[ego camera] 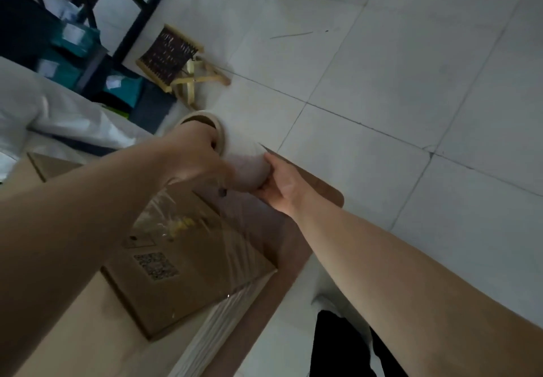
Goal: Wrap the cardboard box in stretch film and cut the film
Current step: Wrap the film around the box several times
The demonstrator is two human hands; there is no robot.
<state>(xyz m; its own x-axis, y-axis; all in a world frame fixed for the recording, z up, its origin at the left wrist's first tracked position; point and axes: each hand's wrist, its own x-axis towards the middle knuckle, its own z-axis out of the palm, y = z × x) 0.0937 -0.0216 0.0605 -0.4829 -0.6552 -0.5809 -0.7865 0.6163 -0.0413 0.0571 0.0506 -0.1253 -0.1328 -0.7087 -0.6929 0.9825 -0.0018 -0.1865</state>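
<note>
A brown cardboard box (pixel 188 262) with a QR label lies on a brown table (pixel 320 188), part of it under clear stretch film (pixel 235 229). Above the table's far corner I hold the stretch film roll (pixel 246 168) by both ends. My left hand (pixel 194 153) grips the end with the cardboard core. My right hand (pixel 282 182) cups the other end. Film runs from the roll down onto the box and over its near edge.
A small wooden folding stool (pixel 179 62) stands on the white tiled floor (pixel 411 82) beyond the table. Black shelf frames with teal bins (pixel 73 41) are at the upper left. White bags (pixel 58 118) lie at the left. A dark trouser leg (pixel 343 347) shows at the bottom.
</note>
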